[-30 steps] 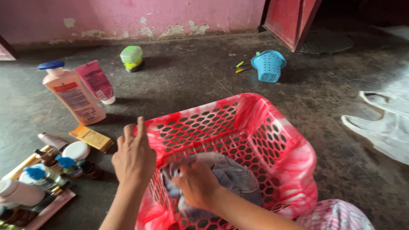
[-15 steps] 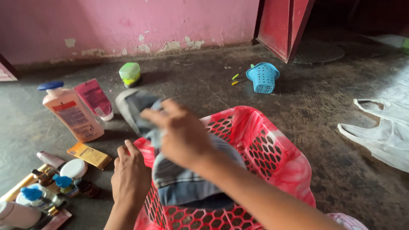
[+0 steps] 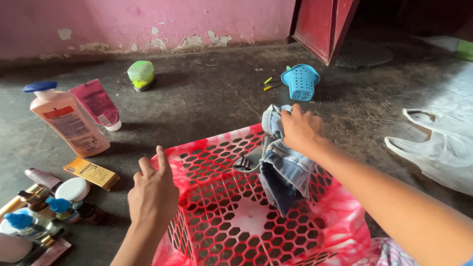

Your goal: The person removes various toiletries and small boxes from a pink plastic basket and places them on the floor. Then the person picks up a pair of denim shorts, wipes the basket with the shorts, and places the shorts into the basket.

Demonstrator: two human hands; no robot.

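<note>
Rightward swung right hand (image 3: 301, 129), gripping crumpled denim cloth (image 3: 283, 170).

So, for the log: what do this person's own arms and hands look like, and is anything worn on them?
Both forearms are bare as far as the view shows, with no sleeves, gloves, watch or bangles. The left hand and the right hand show no rings, and the nails look short and unpainted. A sliver of blue at the lower right corner may be a sleeve edge; too little shows to tell.
</note>
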